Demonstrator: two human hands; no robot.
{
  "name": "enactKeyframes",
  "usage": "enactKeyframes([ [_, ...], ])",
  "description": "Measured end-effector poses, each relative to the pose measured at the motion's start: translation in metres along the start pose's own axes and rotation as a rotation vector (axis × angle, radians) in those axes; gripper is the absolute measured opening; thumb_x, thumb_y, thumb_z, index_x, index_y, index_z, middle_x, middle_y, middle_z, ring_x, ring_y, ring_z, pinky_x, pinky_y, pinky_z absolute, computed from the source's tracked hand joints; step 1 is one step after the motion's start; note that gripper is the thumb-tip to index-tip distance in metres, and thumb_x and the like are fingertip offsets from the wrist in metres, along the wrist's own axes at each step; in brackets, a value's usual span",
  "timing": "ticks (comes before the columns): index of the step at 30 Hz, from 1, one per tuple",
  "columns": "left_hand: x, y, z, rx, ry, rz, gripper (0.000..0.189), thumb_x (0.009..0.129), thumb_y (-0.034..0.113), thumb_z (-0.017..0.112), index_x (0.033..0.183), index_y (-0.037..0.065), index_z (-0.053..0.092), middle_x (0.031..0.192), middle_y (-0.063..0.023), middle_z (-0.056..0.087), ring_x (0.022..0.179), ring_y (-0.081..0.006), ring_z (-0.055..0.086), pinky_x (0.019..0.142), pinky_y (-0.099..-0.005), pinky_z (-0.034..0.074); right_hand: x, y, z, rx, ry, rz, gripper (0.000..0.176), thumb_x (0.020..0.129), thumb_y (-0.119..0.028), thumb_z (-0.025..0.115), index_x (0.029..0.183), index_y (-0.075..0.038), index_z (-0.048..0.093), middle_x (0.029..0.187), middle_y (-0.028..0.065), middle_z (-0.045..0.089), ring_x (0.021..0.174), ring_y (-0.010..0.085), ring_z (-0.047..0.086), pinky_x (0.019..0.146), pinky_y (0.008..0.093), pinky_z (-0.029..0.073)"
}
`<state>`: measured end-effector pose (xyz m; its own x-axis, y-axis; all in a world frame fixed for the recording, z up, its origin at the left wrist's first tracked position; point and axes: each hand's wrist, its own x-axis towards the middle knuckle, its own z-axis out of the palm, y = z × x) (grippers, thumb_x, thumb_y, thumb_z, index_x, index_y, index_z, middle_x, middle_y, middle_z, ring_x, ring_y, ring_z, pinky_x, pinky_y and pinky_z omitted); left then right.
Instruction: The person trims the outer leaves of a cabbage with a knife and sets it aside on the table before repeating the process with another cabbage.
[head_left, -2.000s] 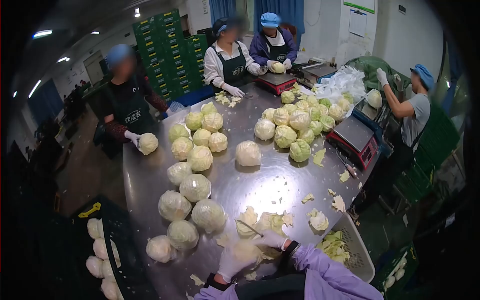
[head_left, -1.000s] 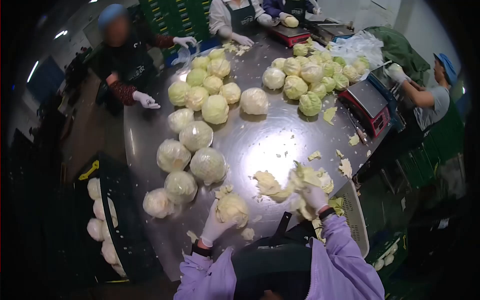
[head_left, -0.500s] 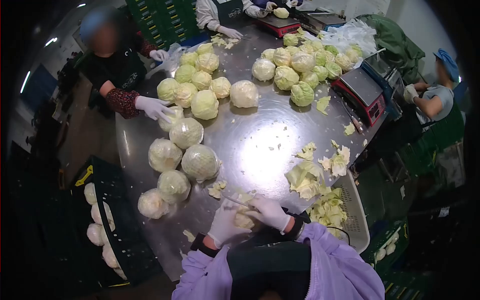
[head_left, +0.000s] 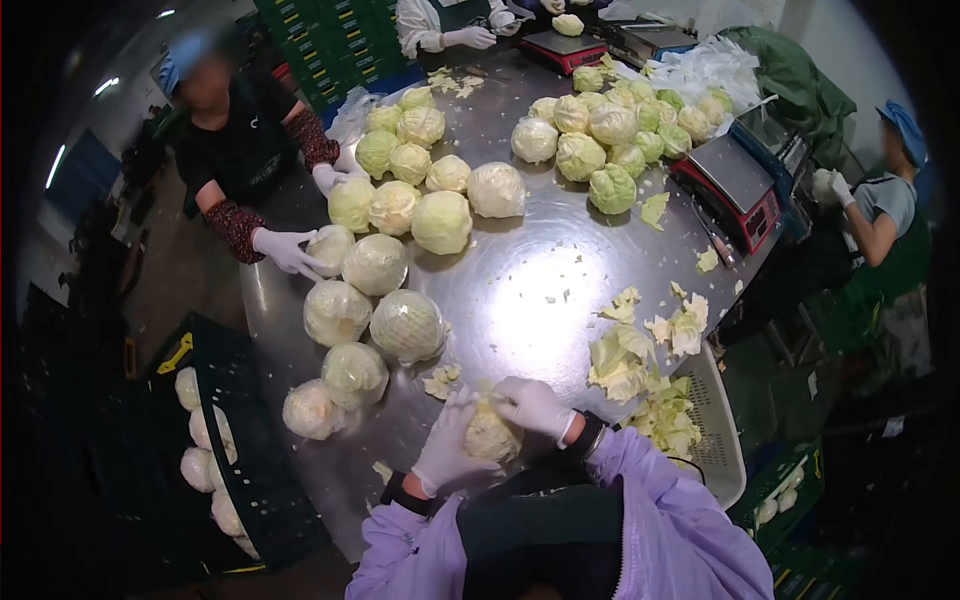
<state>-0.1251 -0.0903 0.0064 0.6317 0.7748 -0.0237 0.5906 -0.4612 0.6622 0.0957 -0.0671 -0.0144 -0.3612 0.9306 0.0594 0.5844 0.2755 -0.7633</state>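
Note:
A pale cabbage [head_left: 493,434] sits at the near table edge in front of me. My left hand [head_left: 448,446], in a white glove, is wrapped round its left side and steadies it. My right hand [head_left: 538,410], also gloved, is closed at the top right of the cabbage. The knife seen in that hand a moment earlier is hidden by the fingers now. Loose leaf scraps [head_left: 441,380] lie just beyond my left hand. Wrapped cabbages [head_left: 354,376] stand to the left.
Trimmed leaves [head_left: 619,362] and a white perforated basket [head_left: 722,425] are at my right. A red scale [head_left: 738,195] and a cabbage pile [head_left: 600,130] stand further off. At the left, a co-worker's gloved hand [head_left: 290,252] touches a cabbage. A dark crate [head_left: 262,465] stands below.
My right hand has shifted slightly right and up, and the knife blade has gone from sight. More of the cabbage shows. The left co-worker's far hand has moved to the cabbages.

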Motion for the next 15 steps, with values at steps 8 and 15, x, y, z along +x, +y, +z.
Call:
enactKeyframes([
  [8, 0.001, -0.031, 0.000, -0.249, 0.072, -0.045, 0.108, 0.062, 0.042, 0.086, 0.145, 0.002, 0.030, 0.144, -0.0223, 0.038, 0.138, -0.0341, 0.032, 0.113, -0.0447, 0.027, -0.019, 0.115, -0.045, -0.130, 0.399, 0.515, 0.026, 0.084, -0.026, 0.059, 0.090, -0.002, 0.069, 0.085, 0.0201, 0.067, 0.080, 0.0374, 0.064, 0.072, 0.0418, 0.050],
  [15, -0.001, -0.043, 0.022, -1.582, 0.350, -0.346, 0.095, 0.080, 0.069, 0.056, 0.146, 0.005, 0.029, 0.144, -0.0156, 0.040, 0.129, -0.0276, 0.044, 0.109, -0.0397, 0.037, -0.202, 0.227, -0.114, -0.019, 0.552, 0.962, 0.038, 0.085, -0.029, 0.066, 0.102, 0.005, 0.063, 0.075, 0.0119, 0.065, 0.056, 0.0172, 0.060, 0.051, 0.0327, 0.047],
])
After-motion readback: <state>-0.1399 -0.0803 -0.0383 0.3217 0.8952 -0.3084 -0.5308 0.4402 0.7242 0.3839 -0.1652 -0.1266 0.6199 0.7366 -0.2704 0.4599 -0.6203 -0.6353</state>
